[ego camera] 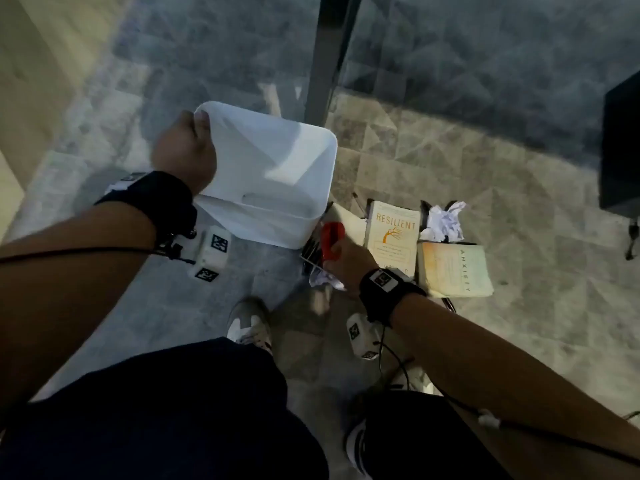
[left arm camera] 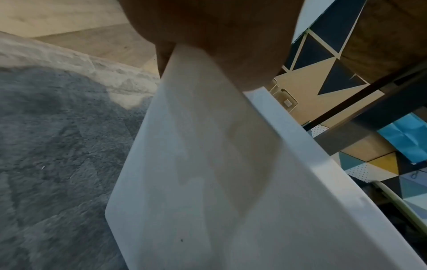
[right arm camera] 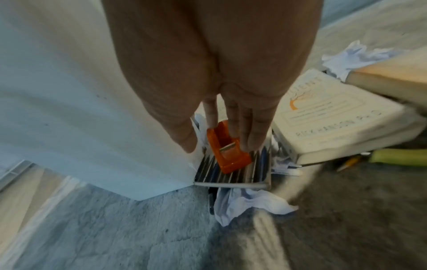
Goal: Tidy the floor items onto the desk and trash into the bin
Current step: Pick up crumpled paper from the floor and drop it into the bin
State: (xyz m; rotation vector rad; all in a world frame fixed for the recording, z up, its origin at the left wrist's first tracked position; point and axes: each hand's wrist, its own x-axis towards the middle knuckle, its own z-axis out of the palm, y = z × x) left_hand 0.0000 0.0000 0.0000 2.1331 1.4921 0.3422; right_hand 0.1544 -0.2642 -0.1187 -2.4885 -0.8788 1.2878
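Observation:
My left hand (ego camera: 187, 150) grips the near left rim of the white bin (ego camera: 311, 133), which stands tilted on the grey rug; in the left wrist view the left hand (left arm camera: 219, 36) pinches the bin wall (left arm camera: 208, 182). My right hand (ego camera: 341, 261) reaches down beside the bin to a red-orange tape dispenser (ego camera: 332, 235). In the right wrist view the right hand (right arm camera: 219, 144) has straight fingers touching the tape dispenser (right arm camera: 228, 157), with the thumb a little apart on its left. The dispenser lies on a slatted metal rack (right arm camera: 231, 179).
Two books, "Resilient" (ego camera: 391, 233) and "Anxiety" (ego camera: 453, 268), lie right of the rack. One crumpled paper (ego camera: 446, 220) lies behind them, another (right arm camera: 249, 204) in front of the rack. A pencil (right arm camera: 349, 162) lies nearby. A desk leg (ego camera: 329, 57) rises behind the bin.

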